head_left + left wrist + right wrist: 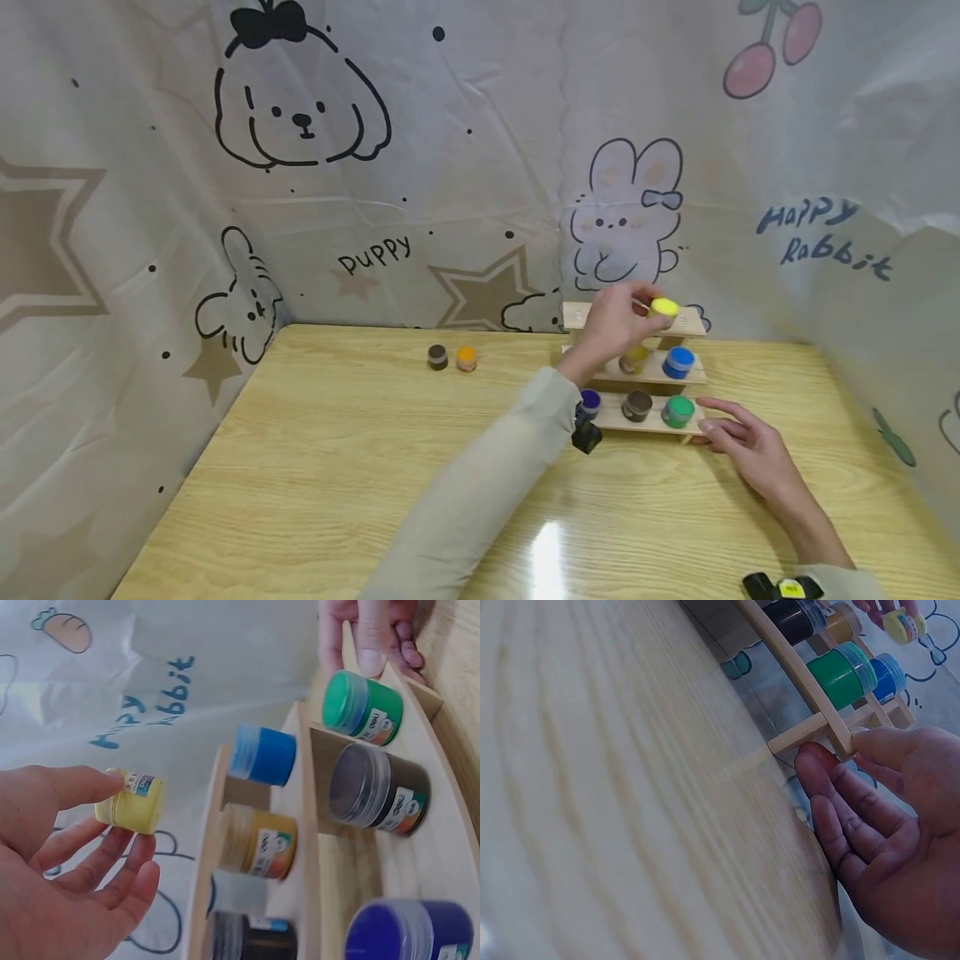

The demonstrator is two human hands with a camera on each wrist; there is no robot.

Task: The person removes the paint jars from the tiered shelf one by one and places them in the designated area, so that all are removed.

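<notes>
My left hand (615,321) pinches a small yellow paint jar (663,309) between thumb and fingers, at the top step of a three-step wooden rack (690,324). In the left wrist view that yellow jar looks clear of the wood. On the middle step stand a blue jar (678,363), an ochre jar (633,361) and a black one (255,936), which the left arm covers in the head view. Green (678,412), dark brown (637,406) and purple (590,403) jars line the lowest step. My right hand (753,454) grips the right end of that step, thumb and fingers at its corner.
Two more jars, one dark (437,357) and one orange (467,359), stand on the wooden table (337,467) left of the rack, near the back edge. A printed cloth (480,167) hangs behind the table and along its sides.
</notes>
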